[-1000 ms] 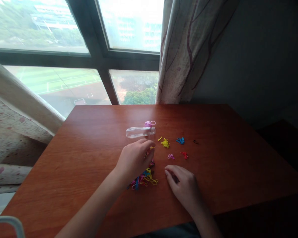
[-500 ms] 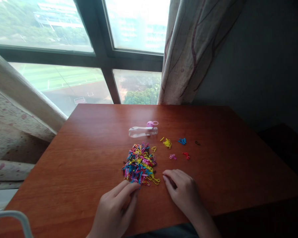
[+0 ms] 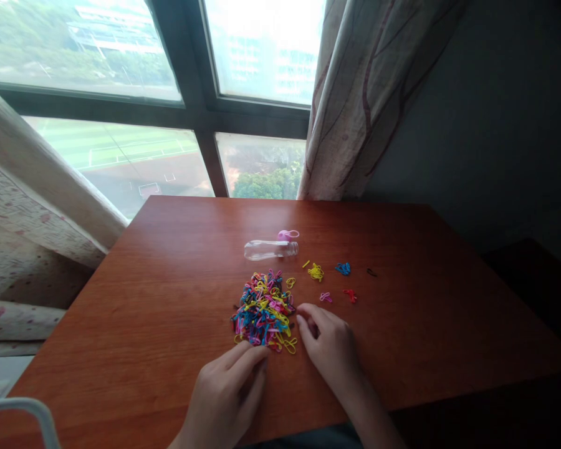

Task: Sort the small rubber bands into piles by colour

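A heap of small multicoloured rubber bands [image 3: 263, 310] lies on the wooden table in front of me. At its near edge is my left hand [image 3: 231, 388], with thumb and fingers pinched together; whatever is between the fingertips is hidden. My right hand [image 3: 331, 342] has its fingers curled closed at the heap's right edge, fingertips by a dark band, and I cannot make out what they hold. To the right of the heap lie small separate groups: yellow bands [image 3: 315, 272], blue bands [image 3: 343, 269], pink bands [image 3: 326, 297], red bands [image 3: 350, 295] and a dark band [image 3: 371, 272].
Behind the heap a clear plastic bottle [image 3: 267, 250] lies on its side, with a pink cap [image 3: 285, 236] with a loop beside it. The table [image 3: 168, 280] reaches back to a window, flanked by curtains [image 3: 341, 125]. A white curved bar [image 3: 32, 405] stands at lower left.
My right hand has moved left and slightly away from me, up to the heap's right edge. The left hand has shifted slightly right, still pinched by the heap's near edge.
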Available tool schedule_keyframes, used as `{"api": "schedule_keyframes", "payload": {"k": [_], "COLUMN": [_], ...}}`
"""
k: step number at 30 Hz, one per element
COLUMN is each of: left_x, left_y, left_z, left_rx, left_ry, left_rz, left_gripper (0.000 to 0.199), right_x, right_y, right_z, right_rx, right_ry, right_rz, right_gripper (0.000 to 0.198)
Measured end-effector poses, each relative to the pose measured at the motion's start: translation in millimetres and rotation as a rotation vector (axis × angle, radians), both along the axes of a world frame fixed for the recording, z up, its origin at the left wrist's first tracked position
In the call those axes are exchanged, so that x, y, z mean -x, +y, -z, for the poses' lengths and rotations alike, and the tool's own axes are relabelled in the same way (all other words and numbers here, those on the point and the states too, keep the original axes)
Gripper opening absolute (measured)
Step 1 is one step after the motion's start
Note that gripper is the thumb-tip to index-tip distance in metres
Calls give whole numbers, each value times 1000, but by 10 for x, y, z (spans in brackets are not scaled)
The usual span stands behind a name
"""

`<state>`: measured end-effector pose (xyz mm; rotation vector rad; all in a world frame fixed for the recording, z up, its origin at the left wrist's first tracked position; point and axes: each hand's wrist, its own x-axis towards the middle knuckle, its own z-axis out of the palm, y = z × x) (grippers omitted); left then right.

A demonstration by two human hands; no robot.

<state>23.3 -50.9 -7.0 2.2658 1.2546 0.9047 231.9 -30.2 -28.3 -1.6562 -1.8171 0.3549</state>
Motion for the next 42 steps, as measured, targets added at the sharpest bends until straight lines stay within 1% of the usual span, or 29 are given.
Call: {"api": "schedule_keyframes", "payload": {"k": [3,7,13,20,23,26,29,31,33,37,42], "left_x": [1,-8,-20,-10,-7,-13,-20,-22,-21,-15,-7], "left_y": [3,31,96,82,75,82,95,102,107,107,91], "left_z": [-4,-4,9,31,36,26,14,11,14,24,30], "left_rx": [0,-1,-29,-42,-54,-75,-84,-81,-76,-80,-79], "left_ry": [-9,-17,15,37,48,42,35,37,39,33,29], "left_rz": [11,21,30,36,42,39,41,44,44,47,41], "left_gripper": [20,20,19,21,21,21,21,20,21,22,22], "right_x": [41,65,35,-49,-249,-605,-1021,-1259,-1430,-1580,-1589], "right_y": [56,69,21,-27,-23,23,112,184,257,380,416], "right_z": [-9,-42,-48,-91,-142,-168,-151,-123,-91,-31,-4], "right_rx": [-3,16,22,37,1,-43,-43,-20,4,36,55], "right_ry": [-40,-32,63,194,179,124,20,-14,-37,-78,-89], "right_rz": [23,31,24,58,130,263,389,444,484,523,544], "right_gripper": [14,14,16,15,18,23,30,34,36,37,36]}}
